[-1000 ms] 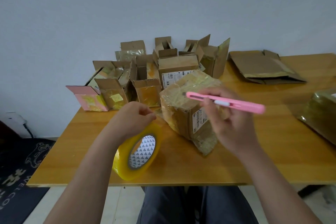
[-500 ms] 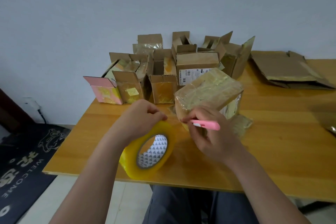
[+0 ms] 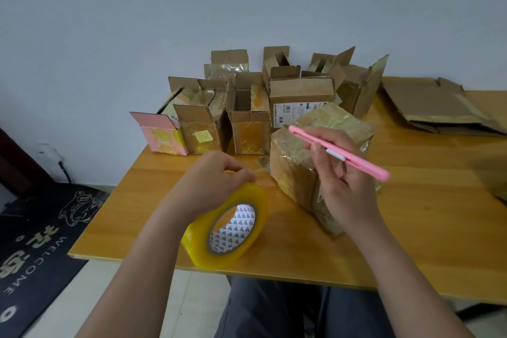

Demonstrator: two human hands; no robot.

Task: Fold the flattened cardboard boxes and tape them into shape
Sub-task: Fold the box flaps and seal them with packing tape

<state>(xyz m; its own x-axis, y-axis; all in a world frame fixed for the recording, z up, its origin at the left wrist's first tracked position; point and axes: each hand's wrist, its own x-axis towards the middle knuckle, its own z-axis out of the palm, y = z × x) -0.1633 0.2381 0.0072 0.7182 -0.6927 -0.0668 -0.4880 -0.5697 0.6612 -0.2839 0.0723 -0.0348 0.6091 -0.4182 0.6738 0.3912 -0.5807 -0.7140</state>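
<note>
A folded cardboard box (image 3: 310, 156) covered in shiny clear tape sits in the middle of the wooden table (image 3: 428, 228). My right hand (image 3: 343, 178) is raised in front of it and grips a pink utility knife (image 3: 345, 155), whose tip points up and left. My left hand (image 3: 214, 181) grips the top of a yellow roll of packing tape (image 3: 227, 230), which stands on its edge near the table's front. A thin strip of tape runs from the roll toward the box.
Several folded, taped boxes (image 3: 249, 107) with open tops stand in a cluster at the back, one of them pink (image 3: 162, 132). Flattened cardboard (image 3: 433, 104) lies at the back right. A dark doormat (image 3: 35, 241) covers the floor at left.
My right hand had the knife down at the tape by the box's near corner half a second ago. It has now lifted the knife up and away. My left hand stays on the roll.
</note>
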